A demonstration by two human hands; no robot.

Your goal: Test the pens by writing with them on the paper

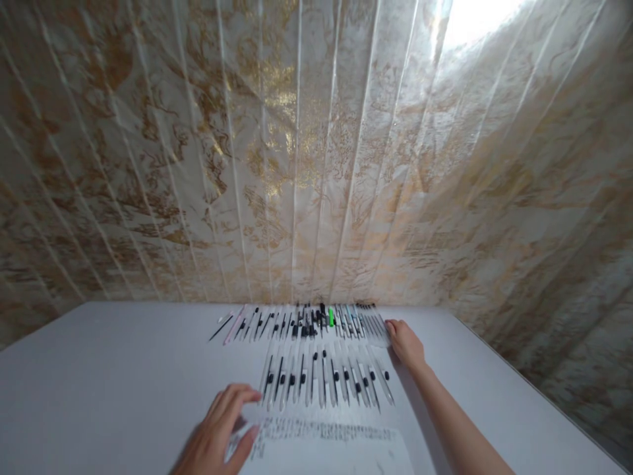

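Two rows of pens lie on a white table (99,369). The far row of pens (301,322) runs along the wall and includes a green one (331,318). The near row of clear pens with black clips (324,379) lies just above a printed sheet of paper (326,445). My left hand (222,432) rests on the sheet's left edge, fingers curled around it, close to the left end of the near row. My right hand (405,342) reaches to the right end of the far row, fingers bent down on the pens there.
A cream and gold patterned curtain (306,152) hangs right behind the table and along its right side. The table's right edge (534,389) runs diagonally toward me. Bright light comes in at the top right.
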